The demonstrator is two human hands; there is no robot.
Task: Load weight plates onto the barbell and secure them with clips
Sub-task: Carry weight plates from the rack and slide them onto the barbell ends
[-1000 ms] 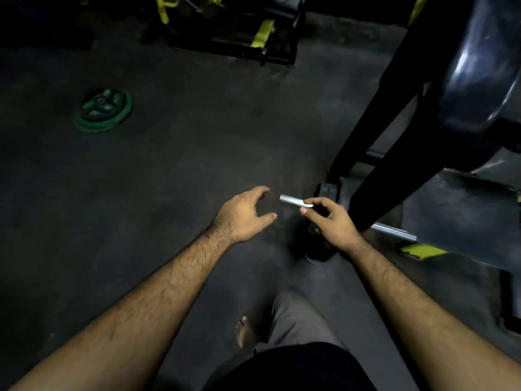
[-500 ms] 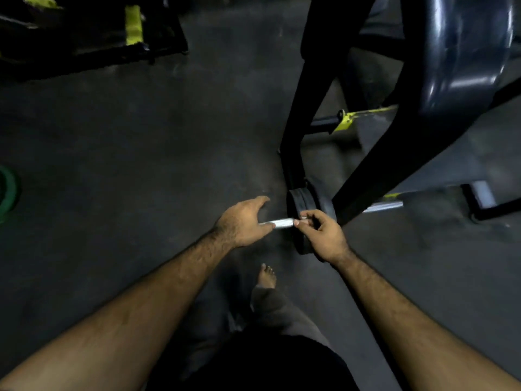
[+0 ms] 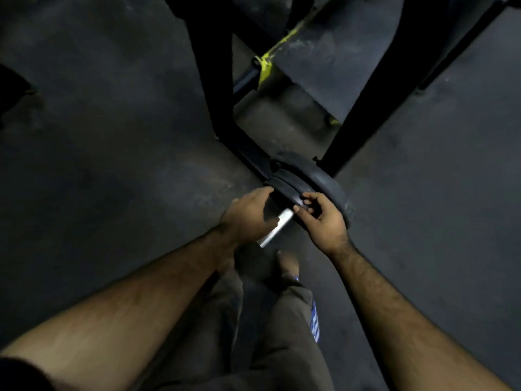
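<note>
1. Near the middle of the dark floor (image 3: 112, 179), two black weight plates (image 3: 315, 179) sit on the barbell sleeve (image 3: 275, 228), whose silver end points toward the person.
2. Left hand (image 3: 248, 215) hovers over the sleeve with fingers relaxed and spread, gripping nothing.
3. Right hand (image 3: 321, 218) lies against the nearer plate, fingers curled; whether they pinch a clip cannot be told.
4. Black rack legs (image 3: 214, 80) rise just beyond the plates.

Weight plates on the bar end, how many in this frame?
2. The near plate sits by the fingertips; the far plate is right behind it, against the rack leg. The dim light could hide more.
</note>
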